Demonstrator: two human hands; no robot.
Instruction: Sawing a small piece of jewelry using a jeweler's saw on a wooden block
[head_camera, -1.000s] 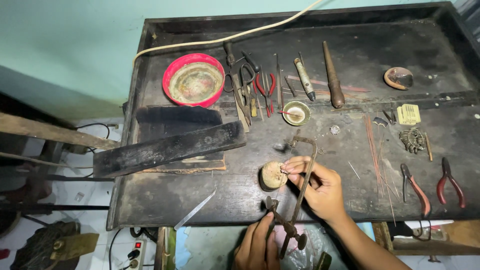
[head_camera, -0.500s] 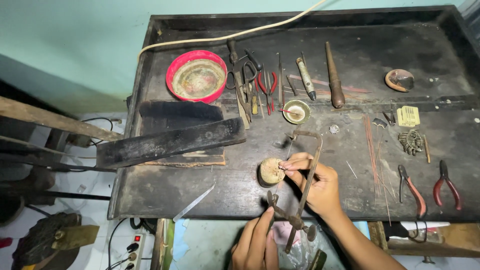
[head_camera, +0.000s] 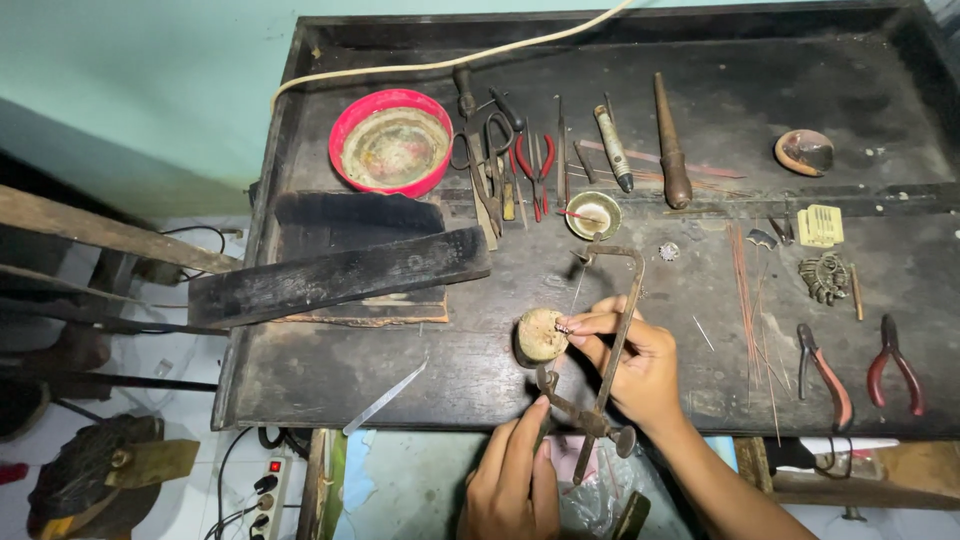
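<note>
A small metal-framed jeweller's saw was held upright-tilted over the near edge of the dark, worn wooden tabletop. Its handle end was gripped by the left hand, whose fingers were closed around the lower part of the frame. The right hand was laid across the frame, and its fingers were pinched shut on a tiny metal piece that was pressed against a round, pale wooden block standing at the tabletop's front edge. The saw's blade was seen just beside that piece; whether it was touching could not be told.

Behind the hands, a small round brass dish was set near a row of pliers and scissors. A red plastic bowl was placed farther left, with a long black charred plank lying in front of it. Two red-handled pliers were lying well apart to the right.
</note>
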